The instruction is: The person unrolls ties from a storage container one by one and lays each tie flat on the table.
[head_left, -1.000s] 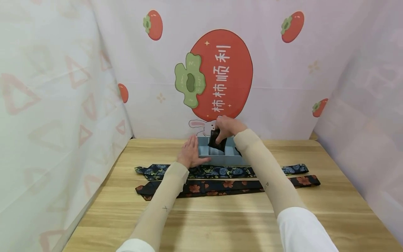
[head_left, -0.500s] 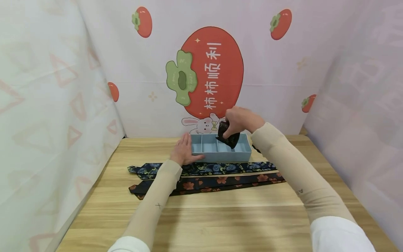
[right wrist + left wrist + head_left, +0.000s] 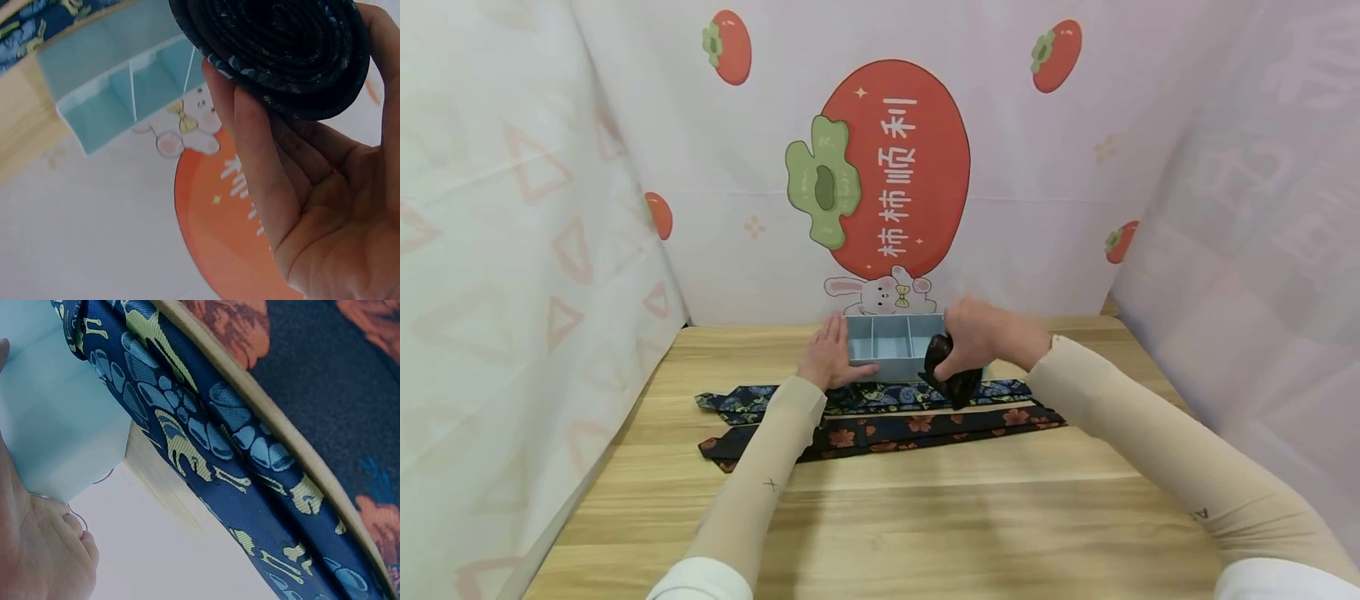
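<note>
While L hand (image 3: pixel 827 356), fingers extended, prob. steadies box (image 3: pixel 895 369), R hand (image 3: pixel 983 333) grips rolled tie (image 3: pixel 278 65), prob. agst unrolling.

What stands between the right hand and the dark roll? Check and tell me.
Nothing visible does. The right hand grips the roll directly; in the right wrist view its fingers touch it. The left hand is at the box's left end, out of the way.

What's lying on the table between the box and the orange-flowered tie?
The blue tie lies between the box and the orange-flowered tie; the head and left wrist views both show it.
</note>
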The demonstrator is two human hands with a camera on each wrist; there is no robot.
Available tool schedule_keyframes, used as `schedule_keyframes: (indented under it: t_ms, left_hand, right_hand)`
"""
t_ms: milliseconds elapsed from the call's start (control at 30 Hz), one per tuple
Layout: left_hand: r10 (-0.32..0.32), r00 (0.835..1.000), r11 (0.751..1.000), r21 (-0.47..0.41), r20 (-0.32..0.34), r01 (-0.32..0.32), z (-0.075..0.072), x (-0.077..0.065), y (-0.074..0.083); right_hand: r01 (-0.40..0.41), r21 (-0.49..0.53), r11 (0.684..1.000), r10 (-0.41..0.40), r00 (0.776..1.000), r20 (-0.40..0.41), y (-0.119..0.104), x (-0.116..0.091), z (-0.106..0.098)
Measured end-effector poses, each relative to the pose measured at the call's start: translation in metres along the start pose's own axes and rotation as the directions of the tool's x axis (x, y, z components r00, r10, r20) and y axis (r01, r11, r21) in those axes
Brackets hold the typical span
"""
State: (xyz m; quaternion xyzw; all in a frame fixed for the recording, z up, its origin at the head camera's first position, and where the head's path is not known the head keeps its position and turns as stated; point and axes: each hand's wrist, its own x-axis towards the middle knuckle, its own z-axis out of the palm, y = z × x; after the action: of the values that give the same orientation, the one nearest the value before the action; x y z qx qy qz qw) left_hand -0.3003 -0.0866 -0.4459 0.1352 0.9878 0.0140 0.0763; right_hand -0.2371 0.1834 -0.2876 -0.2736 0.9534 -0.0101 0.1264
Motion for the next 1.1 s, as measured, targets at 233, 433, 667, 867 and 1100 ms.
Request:
schedule_keyframes:
  t_ms: [233, 433, 667, 867, 1100]
  left_hand:
    - [0.004, 1.000, 1.000, 0.000, -0.022, -0.004, -0.002, -0.001, -0.002]
    - [-0.001, 0.999, 1.000, -0.017, -0.036, 0.000, -0.003, -0.002, -0.003]
    - [0.010, 0.999, 1.000, -0.017, -0.032, -0.010, -0.001, -0.004, -0.001]
    - [0.006, 1.000, 1.000, -0.011, -0.023, -0.006, 0.001, -0.005, -0.001]
    - [0.016, 0.999, 0.999, -0.032, -0.033, -0.017, -0.004, -0.006, -0.001]
  right_hand:
    - [-0.027, 0.093, 0.995, 0.021, 0.997, 0.071, -0.018, -0.022, 0.031]
    - [-0.047, 0.167, 0.985, 0.037, 0.997, 0.063, -0.028, -0.035, 0.066]
    - [-0.130, 0.261, 0.956, 0.119, 0.991, 0.058, -0.035, -0.045, 0.105]
    - [-0.203, 0.255, 0.945, 0.198, 0.979, 0.046, -0.040, -0.048, 0.126]
    - [-0.217, 0.278, 0.936, 0.225, 0.974, 0.002, -0.039, -0.054, 0.131]
